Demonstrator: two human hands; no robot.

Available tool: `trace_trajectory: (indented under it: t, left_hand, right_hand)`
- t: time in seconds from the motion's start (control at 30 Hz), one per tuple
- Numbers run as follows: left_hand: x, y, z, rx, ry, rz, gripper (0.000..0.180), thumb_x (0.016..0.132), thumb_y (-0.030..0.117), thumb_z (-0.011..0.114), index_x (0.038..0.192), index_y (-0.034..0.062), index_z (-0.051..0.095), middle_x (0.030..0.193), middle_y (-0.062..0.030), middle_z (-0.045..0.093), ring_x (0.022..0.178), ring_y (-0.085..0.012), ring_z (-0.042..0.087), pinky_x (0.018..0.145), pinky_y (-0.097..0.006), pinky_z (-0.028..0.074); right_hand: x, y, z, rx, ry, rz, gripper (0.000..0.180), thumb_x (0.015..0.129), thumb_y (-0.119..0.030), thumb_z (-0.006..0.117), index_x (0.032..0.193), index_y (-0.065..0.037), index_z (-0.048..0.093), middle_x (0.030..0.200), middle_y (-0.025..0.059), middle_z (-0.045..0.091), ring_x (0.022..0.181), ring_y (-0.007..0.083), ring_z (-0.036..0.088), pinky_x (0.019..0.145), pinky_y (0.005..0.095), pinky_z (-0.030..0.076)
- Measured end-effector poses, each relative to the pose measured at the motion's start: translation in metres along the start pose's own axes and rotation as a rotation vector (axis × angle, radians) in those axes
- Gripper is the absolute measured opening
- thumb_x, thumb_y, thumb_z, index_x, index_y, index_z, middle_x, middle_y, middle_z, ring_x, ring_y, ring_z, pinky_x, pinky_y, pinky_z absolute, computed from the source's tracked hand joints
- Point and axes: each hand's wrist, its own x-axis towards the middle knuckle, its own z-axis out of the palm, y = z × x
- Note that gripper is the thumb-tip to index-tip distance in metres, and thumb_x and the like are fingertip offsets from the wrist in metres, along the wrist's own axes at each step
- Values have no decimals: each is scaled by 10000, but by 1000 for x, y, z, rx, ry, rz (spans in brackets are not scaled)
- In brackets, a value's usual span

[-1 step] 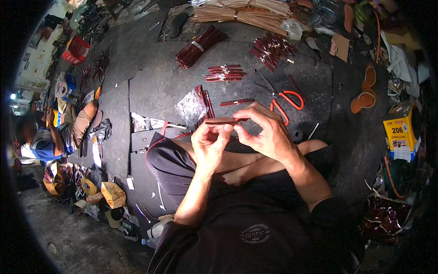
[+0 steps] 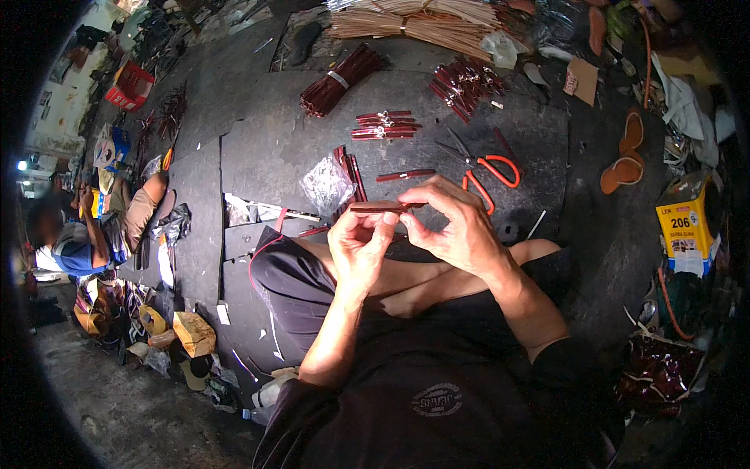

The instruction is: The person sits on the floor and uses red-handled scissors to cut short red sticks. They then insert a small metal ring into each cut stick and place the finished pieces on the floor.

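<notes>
Between both hands, in front of my crossed legs, is a short dark red strap (image 2: pixel 375 207). My left hand (image 2: pixel 359 241) pinches it between thumb and fingers from below. At its right end, my right hand (image 2: pixel 457 227) has thumb and forefinger closed on it; the fingers partly hide that end. Just beyond lies a single red strap (image 2: pixel 406 176) with a small metal piece. Farther off is a short stack of red straps (image 2: pixel 385 133) with shiny buckles. Orange-handled scissors (image 2: pixel 469 162) lie open to the right, and a clear plastic bag (image 2: pixel 326 184) rests over more straps at left.
A tied dark red bundle (image 2: pixel 340 82) and a heap of buckled straps (image 2: pixel 467 84) lie farther away. Pale strips (image 2: pixel 406 26) are stacked at the back. Sandals (image 2: pixel 625 168) and a yellow box (image 2: pixel 687 223) are at right. Another person (image 2: pixel 78 242) sits at far left.
</notes>
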Motion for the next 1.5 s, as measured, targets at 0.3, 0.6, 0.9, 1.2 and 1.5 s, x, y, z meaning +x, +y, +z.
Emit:
trace_trajectory:
  t: [0.3,0.6,0.9,1.2,1.5]
  left_hand:
    - [17,-15,3,-407,66,-175,112,963,102,613,1026,10,600,940,-85,682,848,-159,679,782,-288,566]
    - [20,-15,-5,-501,21,-271,221,975,125,588,1169,19,591,996,-68,663,897,-166,655,837,-307,543]
    - [19,-10,-3,-415,35,-245,244,966,123,606,1186,19,600,1028,-65,659,899,-156,651,816,-291,539]
    - [17,-1,5,-44,58,-194,199,924,97,678,1102,10,657,958,-45,689,800,-68,611,737,-216,509]
    - [21,-3,9,-30,55,-180,93,914,51,677,863,31,602,974,-38,682,863,-64,579,771,-216,475]
  right_hand:
    - [4,-1,-8,40,60,96,250,805,-78,726,1036,-50,634,961,131,689,785,315,680,686,364,546]
    - [5,11,-10,-163,66,-94,193,808,-54,720,986,-60,645,877,114,673,785,309,665,669,389,519]
    - [8,9,-9,-102,34,-45,204,803,-69,732,987,-60,643,893,110,657,821,307,652,707,395,511]
    - [4,0,-1,-332,64,-100,323,794,-167,751,1089,-96,639,988,74,601,904,286,591,834,429,458]
    - [-1,15,18,-197,51,-30,137,829,-43,702,933,-25,614,881,126,628,795,326,640,681,392,510]
